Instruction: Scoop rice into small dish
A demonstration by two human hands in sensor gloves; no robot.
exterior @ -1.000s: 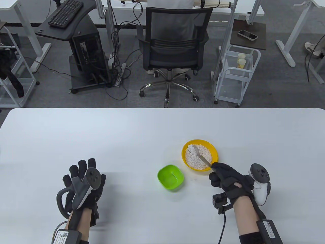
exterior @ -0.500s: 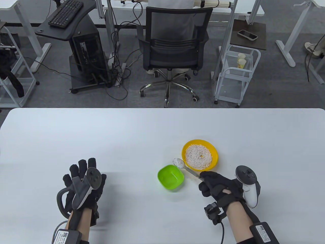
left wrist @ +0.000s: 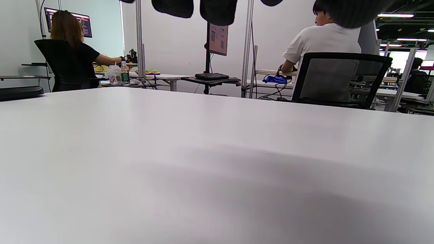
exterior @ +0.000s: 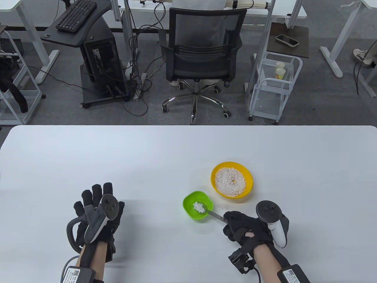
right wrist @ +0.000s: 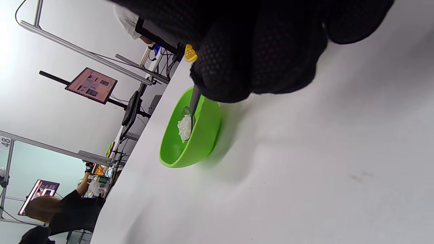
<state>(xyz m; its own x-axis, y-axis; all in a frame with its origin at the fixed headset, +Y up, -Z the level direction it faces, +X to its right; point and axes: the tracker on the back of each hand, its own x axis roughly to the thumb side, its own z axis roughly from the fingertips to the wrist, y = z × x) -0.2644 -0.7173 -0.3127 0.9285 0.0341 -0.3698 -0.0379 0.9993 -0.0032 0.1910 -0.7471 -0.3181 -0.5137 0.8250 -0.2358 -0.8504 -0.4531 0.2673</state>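
Note:
A small green dish (exterior: 190, 203) sits on the white table, left of a yellow bowl (exterior: 249, 177) filled with white rice (exterior: 229, 181). My right hand (exterior: 240, 228) grips the handle of a metal spoon (exterior: 213, 214). The spoon's bowl, loaded with rice (exterior: 199, 207), is inside the green dish. The right wrist view shows the green dish (right wrist: 200, 142) with the spoon tip and its rice (right wrist: 184, 127) in it, below my gloved fingers (right wrist: 244, 57). My left hand (exterior: 97, 212) rests flat on the table at the left, fingers spread, holding nothing.
The white table (exterior: 117, 159) stretches wide to the back and left. Beyond its far edge stand an office chair (exterior: 203, 59), a computer cart (exterior: 94, 59) and a white trolley (exterior: 274, 85). In the left wrist view, people sit at desks beyond the table (left wrist: 203, 152).
My right hand lifted the loaded spoon out of the yellow bowl and moved it left and toward me, lowering it into the green dish. The left hand has stayed put.

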